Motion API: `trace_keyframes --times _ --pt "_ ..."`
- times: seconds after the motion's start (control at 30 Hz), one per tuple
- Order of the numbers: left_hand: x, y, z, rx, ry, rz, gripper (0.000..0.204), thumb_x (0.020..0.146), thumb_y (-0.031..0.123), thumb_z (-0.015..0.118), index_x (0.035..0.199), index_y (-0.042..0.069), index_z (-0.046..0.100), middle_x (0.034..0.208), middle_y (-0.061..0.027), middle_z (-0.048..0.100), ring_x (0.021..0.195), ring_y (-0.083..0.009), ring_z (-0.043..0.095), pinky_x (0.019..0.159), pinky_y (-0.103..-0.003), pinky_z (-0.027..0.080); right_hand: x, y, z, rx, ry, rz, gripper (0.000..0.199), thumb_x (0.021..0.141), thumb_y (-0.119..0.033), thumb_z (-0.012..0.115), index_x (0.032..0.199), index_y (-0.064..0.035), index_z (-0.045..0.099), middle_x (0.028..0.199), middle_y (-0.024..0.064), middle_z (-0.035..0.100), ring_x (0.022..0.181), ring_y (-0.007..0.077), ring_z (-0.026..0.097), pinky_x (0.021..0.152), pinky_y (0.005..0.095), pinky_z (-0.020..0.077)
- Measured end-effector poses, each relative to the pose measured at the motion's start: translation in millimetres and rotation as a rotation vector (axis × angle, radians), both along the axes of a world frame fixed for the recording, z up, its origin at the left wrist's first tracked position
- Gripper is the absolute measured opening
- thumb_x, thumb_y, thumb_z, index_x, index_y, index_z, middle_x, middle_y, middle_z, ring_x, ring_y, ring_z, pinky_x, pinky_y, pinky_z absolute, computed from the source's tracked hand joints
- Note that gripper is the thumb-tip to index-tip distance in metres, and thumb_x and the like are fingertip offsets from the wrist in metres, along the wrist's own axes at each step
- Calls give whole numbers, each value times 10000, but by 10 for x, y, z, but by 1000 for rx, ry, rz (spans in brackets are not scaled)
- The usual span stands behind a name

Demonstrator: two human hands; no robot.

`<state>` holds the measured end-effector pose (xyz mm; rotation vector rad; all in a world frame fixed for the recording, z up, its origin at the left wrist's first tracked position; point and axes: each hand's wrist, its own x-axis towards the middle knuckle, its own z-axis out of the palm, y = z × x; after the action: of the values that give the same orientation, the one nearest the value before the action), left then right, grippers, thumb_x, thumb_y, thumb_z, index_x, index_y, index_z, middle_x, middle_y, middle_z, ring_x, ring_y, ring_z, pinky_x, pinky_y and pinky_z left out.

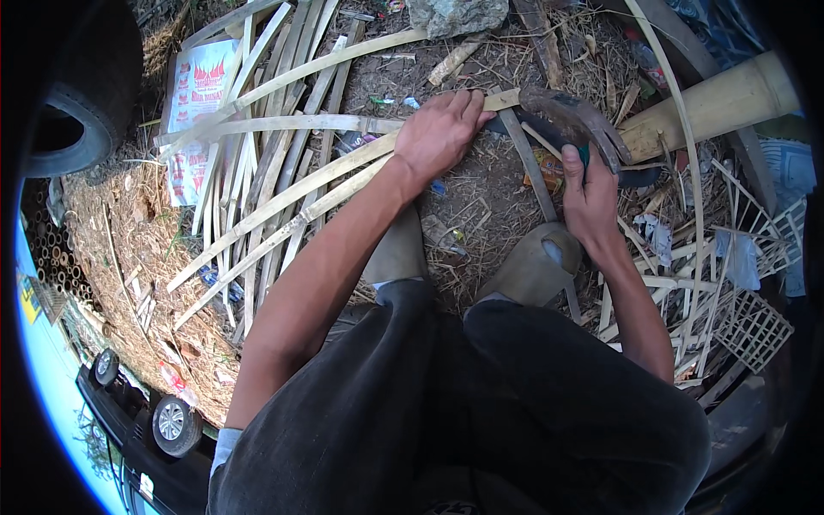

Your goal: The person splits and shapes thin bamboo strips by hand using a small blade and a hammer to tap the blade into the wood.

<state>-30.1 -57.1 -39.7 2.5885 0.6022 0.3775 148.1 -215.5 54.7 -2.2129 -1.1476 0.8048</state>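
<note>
My left hand [439, 129] presses flat, fingers closed over a pale bamboo strip [283, 193] whose length runs leftward and down from it across the ground, while my right hand [588, 193] grips shut the handle of a curved, rusty-dark sickle [571, 116] just beside the strip's end.

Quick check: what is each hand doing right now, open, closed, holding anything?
Left hand: closed over a bamboo strip, pressing it down.
Right hand: closed around the handle of a curved blade.
</note>
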Motion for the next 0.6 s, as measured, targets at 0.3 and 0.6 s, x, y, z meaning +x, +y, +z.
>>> trace_keyframes --times 0.3,0.6 --pt "41 -78 2 71 -25 46 340 1026 283 635 1249 26 643 940 -114 652 875 -302 673 747 -404 548 52 -135 -168 33 -39 97 453 1076 -368 583 1229 47 679 873 287 705 786 465 707 698 466 542" --pt "62 -60 15 63 -21 41 334 1018 278 643 1252 40 640 934 -112 650 870 -298 674 749 -408 543 33 -55 -226 -157 -165 177 412 1079 -301 576 1238 75 631 835 278 702 761 444 713 681 471 538"
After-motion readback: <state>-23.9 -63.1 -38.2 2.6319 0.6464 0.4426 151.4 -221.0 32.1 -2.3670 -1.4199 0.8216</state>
